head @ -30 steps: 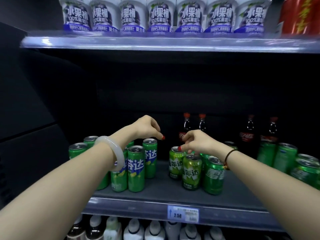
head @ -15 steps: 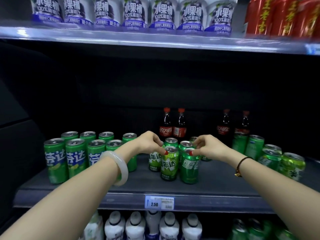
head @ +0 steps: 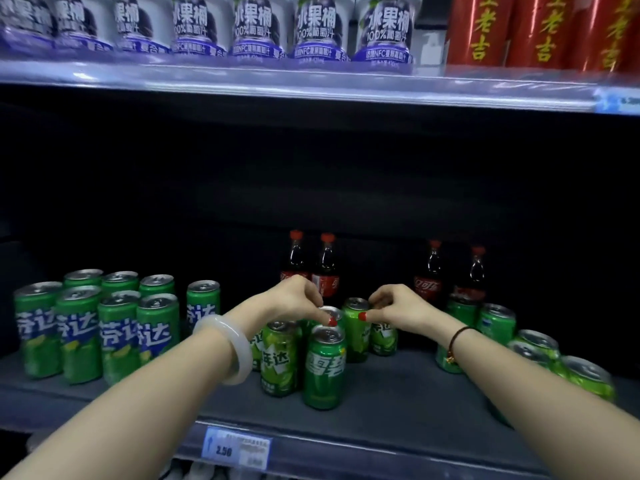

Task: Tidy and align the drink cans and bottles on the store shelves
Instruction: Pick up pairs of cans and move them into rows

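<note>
Working through the green drink cans on the dark grey store shelf (head: 398, 393), and I'd call it maybe a third done. I'm using the white price tag (head: 237, 451) on the shelf's front lip as my reference point.

Up and to the left of the price tag, the block of tall green aluminium cans (head: 97, 330) stands in tidy rows with labels facing out, so that part looks sorted.

Straight above the price tag is the messy bunch of short green cans (head: 278, 362), packed tight with labels pointing every which way. Both hands are in there:
- The left hand (head: 294, 299) pinches the rim of the silver-topped green can at the back of the bunch (head: 333, 311).
- The right hand (head: 398, 306) pinches the rim of the neighbouring lime-green can (head: 355, 336), up and right of the price tag.

My guess is both cans are about to be turned or nudged into line.

Still left, as far as I can see:
- The loose green cans far right of the price tag (head: 533, 351) sit scattered and out of row.
- The dark cola bottles with red caps (head: 325, 271) stand way back above the price tag, in two pairs well apart.
</note>
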Action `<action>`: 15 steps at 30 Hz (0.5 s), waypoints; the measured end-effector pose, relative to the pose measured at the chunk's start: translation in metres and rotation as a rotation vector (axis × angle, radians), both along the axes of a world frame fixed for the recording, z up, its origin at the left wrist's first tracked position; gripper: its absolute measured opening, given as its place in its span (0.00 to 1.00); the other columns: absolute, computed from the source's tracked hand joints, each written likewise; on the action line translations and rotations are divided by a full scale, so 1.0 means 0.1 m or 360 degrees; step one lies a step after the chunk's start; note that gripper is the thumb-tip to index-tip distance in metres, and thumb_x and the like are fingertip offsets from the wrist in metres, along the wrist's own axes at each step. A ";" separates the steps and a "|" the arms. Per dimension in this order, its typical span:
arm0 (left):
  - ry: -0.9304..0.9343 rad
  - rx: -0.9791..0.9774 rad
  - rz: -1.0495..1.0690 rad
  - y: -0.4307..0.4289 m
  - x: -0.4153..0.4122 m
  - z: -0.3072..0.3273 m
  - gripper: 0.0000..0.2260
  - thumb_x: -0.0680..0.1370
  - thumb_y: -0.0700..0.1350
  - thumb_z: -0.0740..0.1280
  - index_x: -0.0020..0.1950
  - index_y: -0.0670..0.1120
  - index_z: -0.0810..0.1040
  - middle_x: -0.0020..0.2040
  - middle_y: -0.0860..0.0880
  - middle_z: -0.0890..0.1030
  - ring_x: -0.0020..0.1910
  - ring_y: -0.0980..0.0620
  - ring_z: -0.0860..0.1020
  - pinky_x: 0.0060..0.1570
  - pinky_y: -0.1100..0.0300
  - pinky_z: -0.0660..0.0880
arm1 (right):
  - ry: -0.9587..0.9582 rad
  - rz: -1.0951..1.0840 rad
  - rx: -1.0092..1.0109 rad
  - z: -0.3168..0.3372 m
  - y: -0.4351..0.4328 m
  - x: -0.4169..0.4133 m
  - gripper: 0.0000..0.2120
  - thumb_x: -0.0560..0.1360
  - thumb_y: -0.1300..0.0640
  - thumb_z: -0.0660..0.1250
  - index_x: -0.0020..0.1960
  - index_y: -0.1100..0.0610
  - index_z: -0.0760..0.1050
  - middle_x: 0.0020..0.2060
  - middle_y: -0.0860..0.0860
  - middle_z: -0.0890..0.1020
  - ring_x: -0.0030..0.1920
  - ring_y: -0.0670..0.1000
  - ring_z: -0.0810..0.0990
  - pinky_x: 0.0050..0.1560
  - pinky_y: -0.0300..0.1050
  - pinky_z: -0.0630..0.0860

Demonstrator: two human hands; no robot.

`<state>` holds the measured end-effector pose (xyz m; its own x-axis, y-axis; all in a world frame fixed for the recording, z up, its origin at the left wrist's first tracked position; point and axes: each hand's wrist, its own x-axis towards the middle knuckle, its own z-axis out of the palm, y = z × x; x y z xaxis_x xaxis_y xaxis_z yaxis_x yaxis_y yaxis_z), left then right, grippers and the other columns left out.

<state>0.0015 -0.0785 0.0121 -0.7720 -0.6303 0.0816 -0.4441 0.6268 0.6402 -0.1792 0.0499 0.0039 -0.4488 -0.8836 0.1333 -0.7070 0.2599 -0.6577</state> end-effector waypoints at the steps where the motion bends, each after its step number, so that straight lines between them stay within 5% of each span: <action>1: -0.0023 0.0014 0.0006 0.01 -0.02 -0.04 0.16 0.66 0.49 0.77 0.50 0.46 0.81 0.49 0.49 0.82 0.51 0.50 0.80 0.55 0.54 0.78 | -0.0010 0.0055 0.0010 -0.02 -0.07 -0.02 0.23 0.69 0.52 0.74 0.59 0.58 0.75 0.51 0.52 0.79 0.48 0.49 0.78 0.41 0.38 0.74; 7: -0.0134 0.0030 0.0062 0.04 0.00 -0.25 0.20 0.66 0.50 0.77 0.55 0.45 0.80 0.65 0.48 0.75 0.62 0.50 0.75 0.60 0.53 0.75 | -0.0163 0.0327 0.0062 -0.23 -0.44 0.02 0.26 0.71 0.54 0.72 0.66 0.59 0.68 0.59 0.53 0.75 0.38 0.45 0.79 0.30 0.31 0.72; 11: -0.0153 0.0055 0.0078 0.10 0.01 -0.30 0.19 0.66 0.50 0.77 0.53 0.46 0.82 0.54 0.50 0.81 0.54 0.52 0.77 0.49 0.62 0.75 | -0.0211 0.0416 0.0053 -0.31 -0.57 0.03 0.29 0.73 0.56 0.70 0.70 0.61 0.64 0.63 0.56 0.73 0.37 0.42 0.74 0.24 0.27 0.69; 15: -0.0105 0.0093 0.0063 0.14 0.04 -0.34 0.15 0.68 0.49 0.76 0.53 0.47 0.82 0.51 0.49 0.83 0.54 0.52 0.79 0.50 0.61 0.75 | -0.0170 0.0515 0.0090 -0.32 -0.62 0.02 0.22 0.74 0.56 0.69 0.66 0.59 0.69 0.61 0.54 0.77 0.40 0.44 0.75 0.32 0.32 0.71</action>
